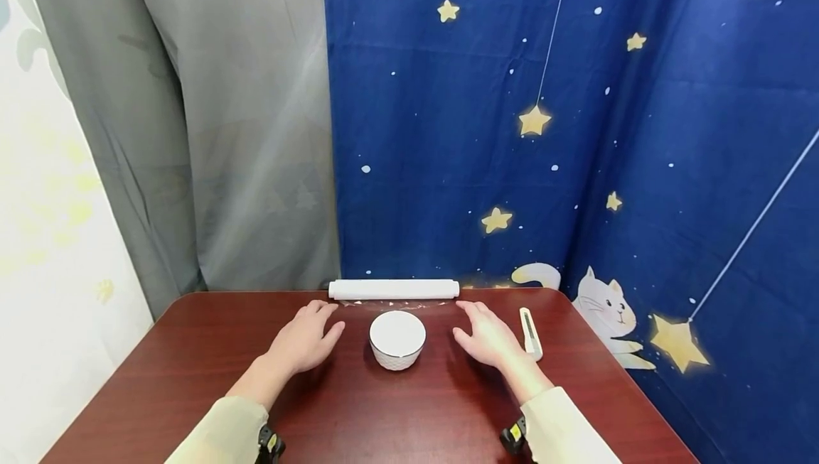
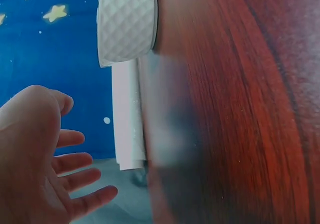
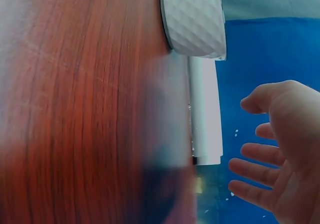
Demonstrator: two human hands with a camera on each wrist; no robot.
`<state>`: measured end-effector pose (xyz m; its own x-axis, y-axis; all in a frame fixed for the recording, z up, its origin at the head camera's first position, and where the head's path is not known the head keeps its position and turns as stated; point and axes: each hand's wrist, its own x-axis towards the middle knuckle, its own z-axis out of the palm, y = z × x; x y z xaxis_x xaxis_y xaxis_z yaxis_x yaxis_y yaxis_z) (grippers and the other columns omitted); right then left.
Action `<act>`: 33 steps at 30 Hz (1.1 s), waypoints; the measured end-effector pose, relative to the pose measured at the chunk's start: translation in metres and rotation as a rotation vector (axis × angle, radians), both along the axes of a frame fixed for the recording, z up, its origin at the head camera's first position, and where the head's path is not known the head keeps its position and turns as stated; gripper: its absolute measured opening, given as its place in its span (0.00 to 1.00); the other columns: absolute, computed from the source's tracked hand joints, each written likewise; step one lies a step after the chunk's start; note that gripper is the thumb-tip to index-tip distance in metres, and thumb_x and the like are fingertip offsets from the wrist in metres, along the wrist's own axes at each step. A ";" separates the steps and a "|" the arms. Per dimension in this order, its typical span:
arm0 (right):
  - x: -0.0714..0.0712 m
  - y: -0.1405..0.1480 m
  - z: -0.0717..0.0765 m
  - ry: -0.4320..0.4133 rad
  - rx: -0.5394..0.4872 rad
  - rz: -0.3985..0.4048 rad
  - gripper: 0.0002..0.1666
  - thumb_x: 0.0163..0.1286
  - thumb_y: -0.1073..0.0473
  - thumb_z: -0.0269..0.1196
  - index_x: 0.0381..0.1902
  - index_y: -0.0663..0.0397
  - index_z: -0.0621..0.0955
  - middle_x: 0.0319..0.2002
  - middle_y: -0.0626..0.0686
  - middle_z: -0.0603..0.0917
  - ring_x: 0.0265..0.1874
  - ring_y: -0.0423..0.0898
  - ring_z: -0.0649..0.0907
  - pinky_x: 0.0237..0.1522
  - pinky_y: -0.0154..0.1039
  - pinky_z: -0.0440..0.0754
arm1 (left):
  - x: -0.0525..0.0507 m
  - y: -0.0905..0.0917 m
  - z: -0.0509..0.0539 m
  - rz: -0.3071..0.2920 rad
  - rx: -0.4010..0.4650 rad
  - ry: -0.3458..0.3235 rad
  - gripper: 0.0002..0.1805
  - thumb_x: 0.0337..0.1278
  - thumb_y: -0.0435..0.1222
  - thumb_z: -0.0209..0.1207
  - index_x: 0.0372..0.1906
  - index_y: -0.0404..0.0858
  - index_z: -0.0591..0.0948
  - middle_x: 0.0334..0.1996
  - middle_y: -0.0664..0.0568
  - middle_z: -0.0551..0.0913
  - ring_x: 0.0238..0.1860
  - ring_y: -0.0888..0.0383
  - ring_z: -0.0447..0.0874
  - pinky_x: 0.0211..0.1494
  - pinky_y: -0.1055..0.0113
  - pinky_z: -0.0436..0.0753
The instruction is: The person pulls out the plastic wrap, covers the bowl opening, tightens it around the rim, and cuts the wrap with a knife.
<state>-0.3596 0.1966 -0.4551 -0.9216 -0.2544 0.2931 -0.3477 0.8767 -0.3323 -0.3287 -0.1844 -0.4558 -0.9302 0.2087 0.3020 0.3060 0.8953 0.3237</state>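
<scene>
A white bowl [image 1: 397, 336] with a quilted diamond pattern and a thin dark rim stands upright on the table between my hands. Behind it, along the far edge, lies a white roll of cling film [image 1: 393, 289], a strip of clear film showing in front of it. My left hand [image 1: 306, 340] is to the left of the bowl, fingers spread and holding nothing. On the other side, my right hand [image 1: 488, 336] is likewise spread, with nothing in it. Both wrist views show the bowl [image 2: 127, 23] and the roll [image 3: 205, 108] apart from the fingers.
A white utility knife [image 1: 531, 335] lies on the table right of my right hand. The dark red wooden table [image 1: 397, 421] ends at a rounded far edge. Beyond it hang a grey curtain [image 1: 256, 130] and a blue curtain [image 1: 448, 130] with stars.
</scene>
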 end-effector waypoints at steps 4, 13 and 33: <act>-0.009 -0.004 -0.005 -0.052 -0.016 -0.006 0.34 0.77 0.51 0.68 0.76 0.54 0.77 0.71 0.61 0.81 0.71 0.59 0.82 0.74 0.59 0.78 | -0.012 0.001 -0.005 0.003 0.028 -0.046 0.28 0.82 0.45 0.57 0.73 0.31 0.79 0.70 0.32 0.78 0.72 0.35 0.78 0.72 0.36 0.79; -0.031 -0.018 -0.017 -0.084 -0.035 0.060 0.32 0.75 0.58 0.66 0.75 0.58 0.78 0.70 0.64 0.81 0.71 0.62 0.81 0.75 0.61 0.76 | -0.041 0.008 -0.014 0.012 0.038 -0.108 0.26 0.81 0.42 0.55 0.74 0.32 0.78 0.68 0.30 0.79 0.69 0.33 0.80 0.71 0.36 0.80; -0.055 -0.040 -0.020 -0.130 0.043 0.068 0.29 0.74 0.61 0.63 0.72 0.58 0.81 0.72 0.63 0.80 0.71 0.67 0.75 0.71 0.69 0.71 | -0.080 0.029 -0.030 0.118 0.281 -0.224 0.29 0.78 0.39 0.47 0.75 0.28 0.74 0.67 0.20 0.77 0.68 0.19 0.69 0.73 0.31 0.69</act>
<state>-0.4149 0.1569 -0.4750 -0.9312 -0.3274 0.1602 -0.3635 0.8669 -0.3412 -0.4089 -0.1555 -0.4860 -0.9923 0.0338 0.1189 0.0998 0.7870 0.6089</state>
